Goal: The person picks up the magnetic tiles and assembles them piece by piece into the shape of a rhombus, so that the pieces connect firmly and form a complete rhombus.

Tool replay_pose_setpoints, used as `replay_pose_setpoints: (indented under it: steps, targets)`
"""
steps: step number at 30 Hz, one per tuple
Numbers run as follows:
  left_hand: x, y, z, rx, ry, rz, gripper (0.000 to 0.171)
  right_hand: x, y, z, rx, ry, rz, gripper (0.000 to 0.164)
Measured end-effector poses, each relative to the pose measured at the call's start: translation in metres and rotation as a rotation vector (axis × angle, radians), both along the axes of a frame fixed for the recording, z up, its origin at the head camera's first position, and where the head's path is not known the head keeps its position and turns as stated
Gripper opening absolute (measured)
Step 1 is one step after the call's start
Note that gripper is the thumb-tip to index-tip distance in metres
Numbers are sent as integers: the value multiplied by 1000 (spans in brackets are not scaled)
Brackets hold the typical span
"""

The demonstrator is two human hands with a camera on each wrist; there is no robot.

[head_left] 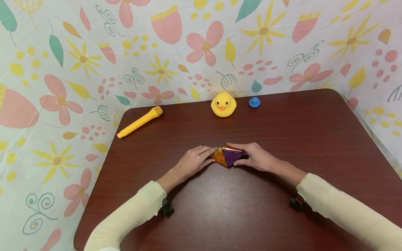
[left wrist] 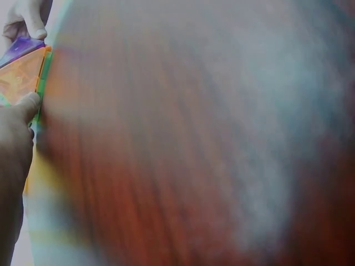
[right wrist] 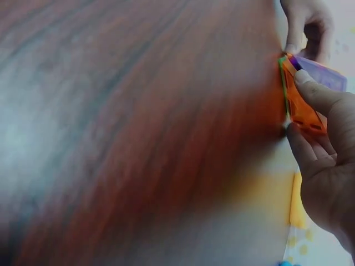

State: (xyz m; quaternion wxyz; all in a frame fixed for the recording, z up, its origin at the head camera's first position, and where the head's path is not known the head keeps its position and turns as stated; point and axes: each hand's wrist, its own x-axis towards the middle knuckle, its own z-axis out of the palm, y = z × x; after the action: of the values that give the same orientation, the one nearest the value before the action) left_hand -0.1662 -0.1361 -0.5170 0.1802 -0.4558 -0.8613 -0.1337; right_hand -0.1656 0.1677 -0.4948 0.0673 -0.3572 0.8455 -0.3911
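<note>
A small faceted shape of translucent magnetic tiles, with an orange triangle (head_left: 219,158) and a purple triangle (head_left: 231,157) facing the camera, sits mid-table between my two hands. Green edging shows along its side in both wrist views. My left hand (head_left: 195,158) holds the left end, its thumb on the tiles near the green edge. From the other side, my right hand (head_left: 255,157) pinches the right end between thumb and fingers. In the right wrist view an orange tile (right wrist: 298,102) lies under the right thumb. Some faces are hidden behind the fingers.
Toward the back left of the brown table (head_left: 213,209) lies a yellow toy microphone (head_left: 139,122). A yellow rubber duck (head_left: 223,104) and a smaller blue duck (head_left: 254,102) stand along the back edge. Behind them hangs a flower-patterned cloth (head_left: 176,69).
</note>
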Motion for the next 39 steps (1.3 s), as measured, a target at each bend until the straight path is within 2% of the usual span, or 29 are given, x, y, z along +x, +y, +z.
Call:
replay_pose_setpoints:
  steps: [4, 7, 15, 27, 31, 39]
  targets:
    - [-1, -4, 1, 46, -17, 3, 44, 1, 11, 4, -18, -30, -12, 65]
    - [-1, -7, 2, 77, -31, 1, 42, 3, 20, 7, -14, -20, -42, 56]
    - [-2, -10, 0, 65, 23, -25, 38, 5, 25, 9, -25, -1, -95, 42]
    - [-1, -6, 1, 54, 61, -27, 37, 5, 24, 8, -33, 26, -132, 37]
    - [-1, -6, -1, 82, 33, -20, 37, 4, 23, 8, -38, 30, -150, 36]
    - [1, -6, 0, 125, -103, 40, 29, 5, 23, 9, -103, 20, -199, 29]
